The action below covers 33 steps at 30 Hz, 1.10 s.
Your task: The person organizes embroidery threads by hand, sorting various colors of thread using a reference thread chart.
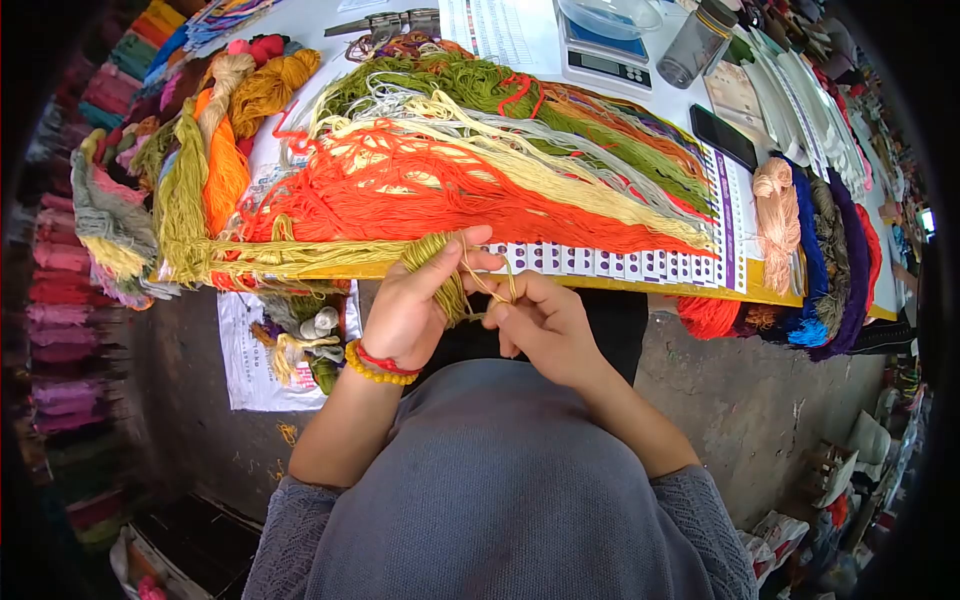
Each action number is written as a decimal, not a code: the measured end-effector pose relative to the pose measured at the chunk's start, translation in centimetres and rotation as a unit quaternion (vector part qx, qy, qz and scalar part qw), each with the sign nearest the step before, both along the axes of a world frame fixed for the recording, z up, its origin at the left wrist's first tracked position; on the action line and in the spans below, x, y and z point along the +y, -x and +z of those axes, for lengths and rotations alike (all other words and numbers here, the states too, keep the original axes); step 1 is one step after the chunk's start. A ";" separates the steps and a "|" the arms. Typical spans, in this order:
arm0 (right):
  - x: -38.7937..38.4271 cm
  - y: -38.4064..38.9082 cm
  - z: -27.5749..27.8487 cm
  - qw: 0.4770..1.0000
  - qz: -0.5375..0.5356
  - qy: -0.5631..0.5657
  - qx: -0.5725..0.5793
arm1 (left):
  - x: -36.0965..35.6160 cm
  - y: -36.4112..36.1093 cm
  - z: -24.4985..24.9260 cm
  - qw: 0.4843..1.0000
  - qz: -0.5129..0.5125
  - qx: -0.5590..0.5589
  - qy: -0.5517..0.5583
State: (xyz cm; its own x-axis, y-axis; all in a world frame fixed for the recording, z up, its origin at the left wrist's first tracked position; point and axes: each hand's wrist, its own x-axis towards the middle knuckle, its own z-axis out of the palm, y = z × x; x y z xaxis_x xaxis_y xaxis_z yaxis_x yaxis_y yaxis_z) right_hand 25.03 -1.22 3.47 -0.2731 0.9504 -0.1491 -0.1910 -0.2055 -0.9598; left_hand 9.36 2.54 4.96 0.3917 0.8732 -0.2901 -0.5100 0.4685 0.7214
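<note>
My left hand (pixel 410 310), with red and yellow bracelets at its wrist, holds a bundle of olive-yellow yarn (pixel 452 290) between thumb and fingers. Strands of that yarn run left along the table edge to a hanging olive skein (pixel 183 190). Close by on the right, my right hand (pixel 540 325) pinches a thin loop of the same yarn between thumb and forefinger. Behind both hands, red yarn (pixel 400 195) lies spread over the table, with cream yarn (pixel 560 170) and green yarn (pixel 450 85) beyond it.
A digital scale (pixel 605 65), a jar (pixel 697 43) and a black phone (pixel 723 136) stand or lie at the back right. Pink yarn (pixel 776 212) and dark skeins hang over the right edge. Printed cards (pixel 600 262) line the yellow front edge (pixel 770 290). A white bag (pixel 250 350) lies below left.
</note>
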 end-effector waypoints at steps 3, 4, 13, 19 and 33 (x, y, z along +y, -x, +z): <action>0.3 -0.5 0.1 0.997 0.051 0.030 0.057 | 0.0 0.2 -0.1 0.997 -0.007 0.065 -0.035; 0.3 -0.6 0.0 0.993 0.076 0.030 0.085 | 0.0 0.3 0.1 0.997 -0.016 0.074 -0.035; 1.4 -3.2 0.6 0.830 0.145 0.133 0.522 | -0.2 3.0 -1.6 0.989 -0.146 0.035 0.020; 2.7 -6.1 1.1 0.824 0.009 0.028 0.565 | -0.5 4.0 -1.5 0.998 -0.019 -0.028 0.044; 1.2 1.1 -1.9 0.998 -0.012 -0.046 -0.043 | -1.5 -0.1 -0.1 0.999 -0.024 -0.004 -0.030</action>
